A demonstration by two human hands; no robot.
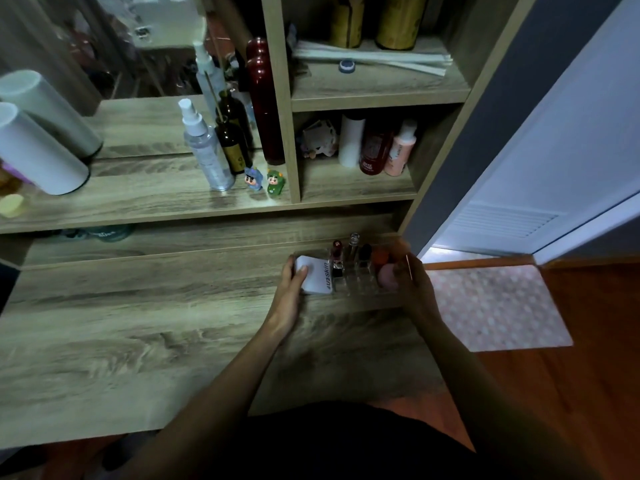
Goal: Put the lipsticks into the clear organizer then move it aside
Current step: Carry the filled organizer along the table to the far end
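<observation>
The clear organizer (360,284) stands at the far right of the wooden desk (138,334), close to its back edge. Upright in its slots are a dark red lipstick (337,254), a clear-capped lipstick (353,247) and a black one (364,255). Orange and pink sponges (387,275) sit in its right part. A white compact (315,276) rests in its left end. My left hand (290,289) grips the left end, thumb on the compact. My right hand (414,285) grips the right end.
Shelves above the desk hold spray bottles (204,147), a dark red bottle (265,105), two small figurines (265,181) and white cylinders (38,147). A patterned mat (495,306) lies on the wooden floor to the right, below an open white door (554,168).
</observation>
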